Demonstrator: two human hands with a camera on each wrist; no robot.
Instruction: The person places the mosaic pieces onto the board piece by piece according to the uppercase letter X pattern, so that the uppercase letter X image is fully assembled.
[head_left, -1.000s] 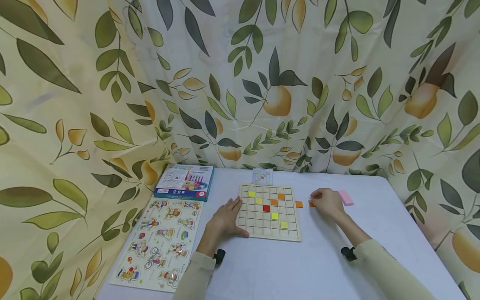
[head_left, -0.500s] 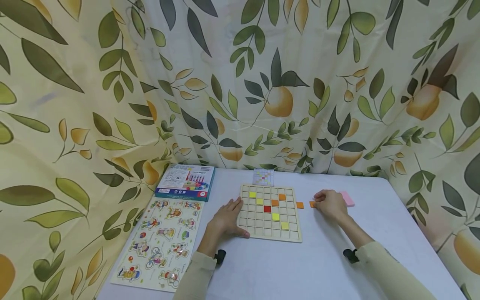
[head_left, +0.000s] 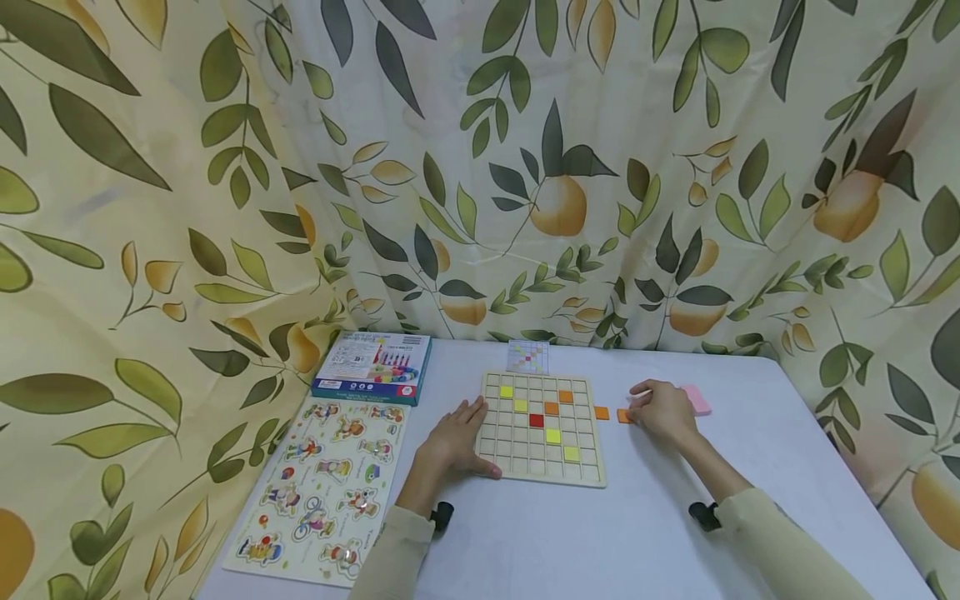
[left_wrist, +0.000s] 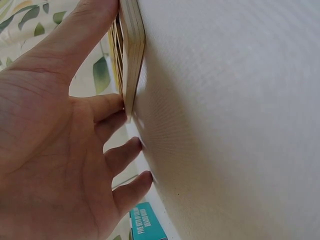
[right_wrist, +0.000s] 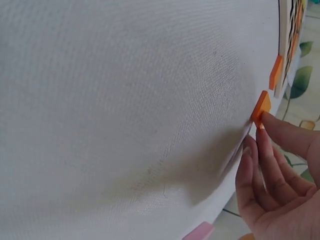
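Observation:
A wooden grid board (head_left: 513, 462) lies on the table, with several yellow tiles, a red tile (head_left: 536, 421) and two orange tiles set in its squares. My left hand (head_left: 452, 437) rests along its left side, fingers spread toward the far end and thumb at the near left corner. To the right of the board, my right hand (head_left: 663, 410) pinches the edge of a loose orange tile (right_wrist: 262, 106) between thumb and fingers, low over the cloth. Another orange tile (head_left: 602, 412) lies against the board's right edge. Part of the pinched tile is hidden behind the fingertips in the head view.
Behind the right hand lies a pink piece (head_left: 696, 400). A small card with a coloured grid (head_left: 528, 357) stands past the board's far edge. On the left are a picture puzzle board (head_left: 315, 492) and a teal-edged box (head_left: 371, 367). A patterned curtain (head_left: 480, 167) borders the table.
The pinched orange tile has slid slightly toward me and shows more beside the right fingertips. The left hand keeps its place at the board. The whole head view has shifted slightly.

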